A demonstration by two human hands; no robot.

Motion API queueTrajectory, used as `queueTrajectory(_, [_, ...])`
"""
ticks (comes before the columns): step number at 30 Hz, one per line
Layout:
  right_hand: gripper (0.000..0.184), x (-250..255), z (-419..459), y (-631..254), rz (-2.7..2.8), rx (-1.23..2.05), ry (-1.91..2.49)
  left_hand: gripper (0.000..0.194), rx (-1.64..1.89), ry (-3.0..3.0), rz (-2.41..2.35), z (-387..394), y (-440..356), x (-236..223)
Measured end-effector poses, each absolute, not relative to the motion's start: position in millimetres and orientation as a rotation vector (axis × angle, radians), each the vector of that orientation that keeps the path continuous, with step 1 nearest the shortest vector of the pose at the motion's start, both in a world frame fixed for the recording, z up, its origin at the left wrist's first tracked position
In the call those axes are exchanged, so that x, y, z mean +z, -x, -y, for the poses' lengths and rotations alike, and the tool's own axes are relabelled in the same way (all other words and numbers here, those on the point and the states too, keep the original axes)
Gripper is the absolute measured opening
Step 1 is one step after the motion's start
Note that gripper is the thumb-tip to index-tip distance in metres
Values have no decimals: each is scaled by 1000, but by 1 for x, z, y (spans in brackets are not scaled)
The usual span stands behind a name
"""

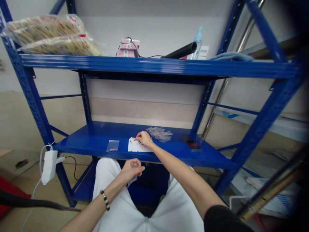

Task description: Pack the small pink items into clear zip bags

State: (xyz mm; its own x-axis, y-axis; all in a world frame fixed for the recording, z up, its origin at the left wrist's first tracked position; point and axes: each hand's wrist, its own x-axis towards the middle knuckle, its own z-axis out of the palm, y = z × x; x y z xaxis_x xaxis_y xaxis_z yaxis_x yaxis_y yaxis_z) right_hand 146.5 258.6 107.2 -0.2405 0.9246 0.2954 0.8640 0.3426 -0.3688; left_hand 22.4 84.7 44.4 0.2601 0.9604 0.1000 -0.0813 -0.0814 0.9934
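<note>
My left hand [131, 170], with a beaded bracelet [105, 200] at the wrist, is held above my lap in front of the shelf edge. Its fingers are closed on a small clear plastic bag [132, 181], mostly hidden by the hand. Over a white sheet of paper [137, 147] on the lower shelf, my right hand [144, 138] has its fingertips pinched together at the paper's surface. What they hold is too small to make out. A small brownish piece [131, 140] lies on the paper beside those fingertips. To the left rests a clear bag with small reddish pieces [112, 146].
Several flat clear bags [159, 134] lie behind my right hand. A blurred-out dark object [192, 141] sits farther right. The blue upper shelf [154, 66] overhangs, carrying packed bags [53, 35], pink boxes [127, 48] and a spray bottle [198, 43]. A power strip [49, 166] hangs at left.
</note>
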Motion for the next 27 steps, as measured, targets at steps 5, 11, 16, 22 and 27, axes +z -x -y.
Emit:
queueTrajectory(5, [15, 108, -272, -137, 2182, 151, 1630, 32, 1116, -1305, -920, -85, -17, 41])
queueTrajectory(11, [9, 108, -281, -144, 2188, 146, 1709, 34, 1177, -1210, -988, -94, -5, 28])
queueTrajectory(16, [5, 108, -284, -147, 2193, 167, 1736, 36, 1197, -1213, -982, -89, -2, 38])
queueTrajectory(22, [6, 109, -280, -144, 2164, 177, 1730, 35, 1179, -1216, -1000, -86, -2, 41])
queueTrajectory(27, [6, 111, -266, -146, 2136, 147, 1674, 33, 1192, -1239, -1016, -83, 3, 41])
